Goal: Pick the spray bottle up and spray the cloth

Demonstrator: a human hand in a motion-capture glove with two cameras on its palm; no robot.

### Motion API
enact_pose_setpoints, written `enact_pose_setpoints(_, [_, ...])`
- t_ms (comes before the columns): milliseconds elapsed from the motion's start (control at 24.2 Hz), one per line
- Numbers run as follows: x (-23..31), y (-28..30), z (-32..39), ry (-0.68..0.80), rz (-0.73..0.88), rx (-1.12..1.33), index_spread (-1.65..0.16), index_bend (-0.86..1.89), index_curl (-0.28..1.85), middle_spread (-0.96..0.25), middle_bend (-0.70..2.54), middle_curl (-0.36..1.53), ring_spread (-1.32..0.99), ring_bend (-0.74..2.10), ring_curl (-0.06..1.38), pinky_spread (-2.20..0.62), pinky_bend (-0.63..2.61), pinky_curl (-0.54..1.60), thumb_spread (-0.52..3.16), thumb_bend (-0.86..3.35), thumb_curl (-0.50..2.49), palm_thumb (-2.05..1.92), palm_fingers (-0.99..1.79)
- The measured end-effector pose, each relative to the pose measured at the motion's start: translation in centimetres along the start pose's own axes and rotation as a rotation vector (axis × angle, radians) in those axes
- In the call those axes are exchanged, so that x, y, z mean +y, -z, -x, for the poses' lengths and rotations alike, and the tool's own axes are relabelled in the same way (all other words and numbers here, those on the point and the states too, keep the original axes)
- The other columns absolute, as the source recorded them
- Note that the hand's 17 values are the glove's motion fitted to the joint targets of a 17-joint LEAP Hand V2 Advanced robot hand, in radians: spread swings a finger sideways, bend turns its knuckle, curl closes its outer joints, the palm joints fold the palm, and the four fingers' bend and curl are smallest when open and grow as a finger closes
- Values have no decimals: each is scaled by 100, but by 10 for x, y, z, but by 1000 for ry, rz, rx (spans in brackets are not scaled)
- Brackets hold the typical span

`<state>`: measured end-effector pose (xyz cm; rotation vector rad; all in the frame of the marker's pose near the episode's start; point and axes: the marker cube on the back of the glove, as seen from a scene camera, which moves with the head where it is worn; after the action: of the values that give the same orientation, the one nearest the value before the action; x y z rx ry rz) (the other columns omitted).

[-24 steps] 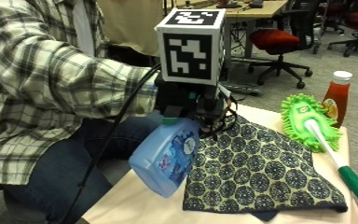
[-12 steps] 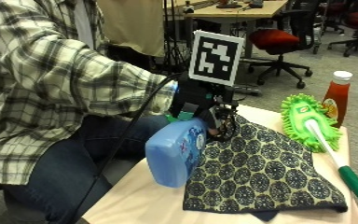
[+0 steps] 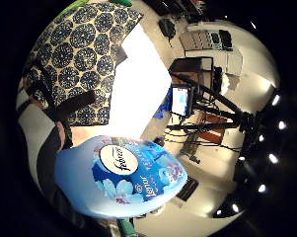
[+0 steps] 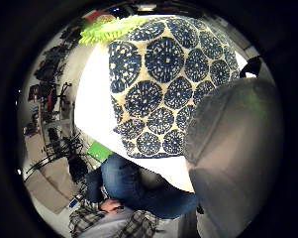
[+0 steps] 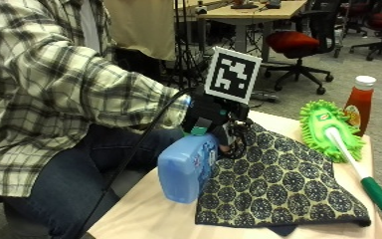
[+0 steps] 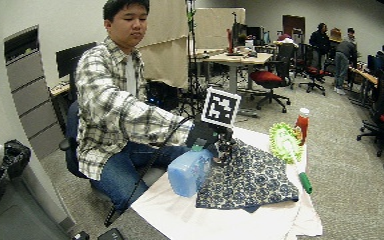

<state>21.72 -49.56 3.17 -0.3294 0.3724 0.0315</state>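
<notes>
Right hand (image 5: 211, 119) is gripping the spray bottle (image 5: 186, 168) at its top, fingers curled round the neck area; the exact finger placement on the trigger is hidden, can't tell. The bottle is hanging bottom-down and slightly tilted, blue body with a flowered label, sitting at the near-left edge of the cloth (image 5: 277, 181). Can't tell whether its base is touching the table (image 5: 144, 219) or just clear of it.

The cloth is lying flat-ish on the table, dark blue with cream round patterns, one corner folded under at the front edge. The hand is sitting over the cloth's back-left corner.

Little finger side palm view: the bottle (image 3: 119, 177) is filling much of the picture, so it is close to the palm, with the cloth (image 3: 81, 54) and bare table beyond it. Thumb side palm view: the cloth (image 4: 166, 89) is spreading across the middle, a grey rounded part blocking one side; can't tell what that is.

Beside the cloth, on the far-right side, a green duster (image 5: 330, 127) with a white and green handle is lying along the table edge, its fluffy head touching or just beside the cloth. A red sauce bottle (image 5: 360, 104) is standing upright behind the duster head.

The person is sitting at the table in a plaid shirt (image 5: 58, 89); the other hand isn't showing.
</notes>
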Motion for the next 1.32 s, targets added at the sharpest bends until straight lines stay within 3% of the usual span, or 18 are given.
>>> enact_pose_setpoints(413, [6,16,-7,-47,-90,-176,-26,36,60,-14,64,53,-21,73,50,-19,43,45,-5,-3,74,108,136])
enact_pose_setpoints(867, [36,60,-70,-123,-401,-687,-26,36,60,-14,65,53,-21,72,50,-19,43,45,-5,-3,75,108,136])
enact_pose_setpoints(1320, [64,64,-141,-175,-702,-1201,-27,36,60,-14,65,53,-20,72,50,-19,42,45,-4,-3,75,108,135])
